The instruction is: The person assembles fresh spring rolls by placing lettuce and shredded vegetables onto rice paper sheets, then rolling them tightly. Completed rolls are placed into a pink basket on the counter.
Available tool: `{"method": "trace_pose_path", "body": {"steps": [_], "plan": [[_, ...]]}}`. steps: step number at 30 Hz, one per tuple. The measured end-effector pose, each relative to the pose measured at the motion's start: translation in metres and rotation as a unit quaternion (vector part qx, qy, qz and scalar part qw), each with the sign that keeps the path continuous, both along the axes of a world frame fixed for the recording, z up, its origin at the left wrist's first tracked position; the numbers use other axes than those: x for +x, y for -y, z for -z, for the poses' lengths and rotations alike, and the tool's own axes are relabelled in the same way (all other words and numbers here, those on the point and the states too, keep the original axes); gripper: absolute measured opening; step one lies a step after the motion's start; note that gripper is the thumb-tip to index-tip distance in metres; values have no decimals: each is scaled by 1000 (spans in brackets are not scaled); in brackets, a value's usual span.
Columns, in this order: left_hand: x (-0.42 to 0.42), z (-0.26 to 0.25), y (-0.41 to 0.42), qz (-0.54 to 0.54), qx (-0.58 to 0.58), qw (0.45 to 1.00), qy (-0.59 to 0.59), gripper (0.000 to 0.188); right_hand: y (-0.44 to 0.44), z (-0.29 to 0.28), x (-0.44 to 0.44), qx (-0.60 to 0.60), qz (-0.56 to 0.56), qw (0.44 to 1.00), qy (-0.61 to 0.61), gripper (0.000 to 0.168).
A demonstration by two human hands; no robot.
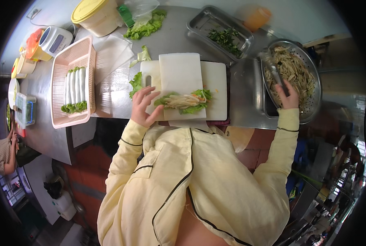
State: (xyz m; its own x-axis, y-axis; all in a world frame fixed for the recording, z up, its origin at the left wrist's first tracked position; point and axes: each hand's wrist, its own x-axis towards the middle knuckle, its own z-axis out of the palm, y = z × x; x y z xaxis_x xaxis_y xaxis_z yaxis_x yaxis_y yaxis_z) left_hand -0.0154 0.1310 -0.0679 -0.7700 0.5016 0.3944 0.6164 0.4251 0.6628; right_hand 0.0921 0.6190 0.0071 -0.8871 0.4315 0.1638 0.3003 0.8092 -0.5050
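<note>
My right hand [287, 96] grips metal tongs [277, 75] over a perforated steel colander [317, 92] of shredded filling [297, 69]. My left hand [146, 106], fingers spread and holding nothing, hovers at the left edge of a white cutting board [217, 89]. On the board lies a white rice sheet [180, 72]. Its near part bears lettuce [205, 93] topped with a strip of the same kind of filling [184, 101]. To the left, a pink plastic basket [92, 58] holds several white rolls [75, 86] side by side, lettuce showing at their ends.
Behind the board are loose lettuce leaves [147, 26] and a steel tray [198, 29] with green herbs [227, 40]. A lidded white tub [98, 23] and a kitchen scale [56, 40] stand at the back left. Clear sheets [113, 55] lie beside the basket. Another person [6, 153] is at far left.
</note>
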Motion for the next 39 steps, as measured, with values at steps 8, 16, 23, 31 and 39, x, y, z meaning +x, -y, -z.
{"method": "trace_pose_path", "body": {"steps": [8,16,23,31,39], "plan": [[14,-5,7,-26,23,999,15,30,30,17,-18,249,-17,967,-60,33],[22,-11,6,-41,34,998,22,26,154,109,-60,-33,-206,978,10,12],[32,-8,9,-61,37,997,40,26,166,109,-90,-114,-330,936,-35,11],[42,-11,6,19,-3,999,50,36,164,74,-92,-184,-300,935,38,10],[48,12,-6,167,8,984,70,22,193,77,-73,-155,-318,935,-19,11]]}}
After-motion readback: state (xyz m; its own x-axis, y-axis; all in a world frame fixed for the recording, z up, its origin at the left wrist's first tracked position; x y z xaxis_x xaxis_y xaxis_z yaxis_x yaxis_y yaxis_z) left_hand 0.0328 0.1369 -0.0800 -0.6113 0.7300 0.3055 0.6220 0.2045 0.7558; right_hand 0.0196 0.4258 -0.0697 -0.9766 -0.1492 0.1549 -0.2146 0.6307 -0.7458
